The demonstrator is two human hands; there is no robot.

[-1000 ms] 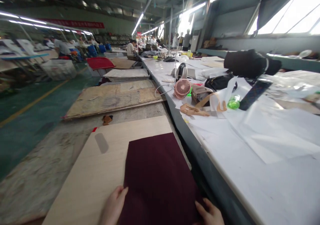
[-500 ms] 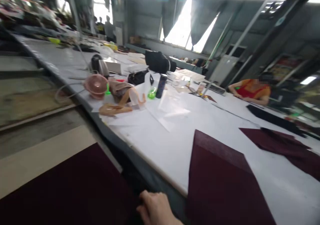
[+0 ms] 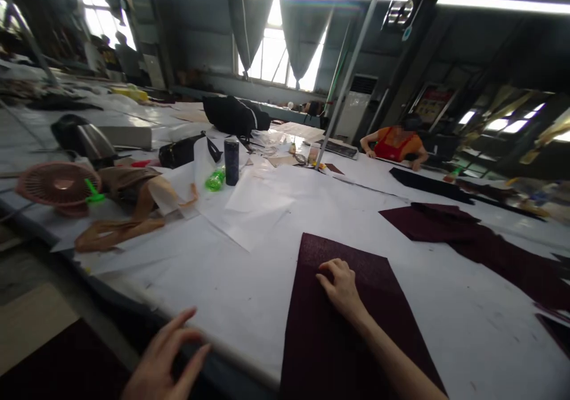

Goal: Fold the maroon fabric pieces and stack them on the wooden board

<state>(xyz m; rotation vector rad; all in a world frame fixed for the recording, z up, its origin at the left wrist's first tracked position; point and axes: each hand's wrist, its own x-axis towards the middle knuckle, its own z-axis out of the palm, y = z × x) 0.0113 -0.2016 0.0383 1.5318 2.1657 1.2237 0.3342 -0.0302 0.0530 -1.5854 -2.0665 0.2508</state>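
A dark maroon fabric panel (image 3: 356, 329) lies flat on the white-covered table (image 3: 249, 287), running off the bottom of the view. My right hand (image 3: 341, 284) rests on its upper part, palm down, fingers loosely bent and the thumb apart from them. No fold of cloth shows between the fingertips. My left hand (image 3: 169, 358) hovers at the table's near edge, fingers spread and holding nothing. Below it to the left, another dark maroon cloth (image 3: 66, 364) lies on a pale board (image 3: 35, 323), lower than the tabletop.
More maroon fabric (image 3: 490, 240) lies bunched to the right. On the left stand a pink fan (image 3: 57, 183), a green bottle (image 3: 216, 178) and a dark tumbler (image 3: 231, 161) among papers. A metal pole (image 3: 351, 73) rises mid-table. Across it, a person in a red apron (image 3: 394, 145) works.
My right hand has moved from beside the lower dark cloth onto the maroon panel on the table. My left hand has come into view. The camera has turned right.
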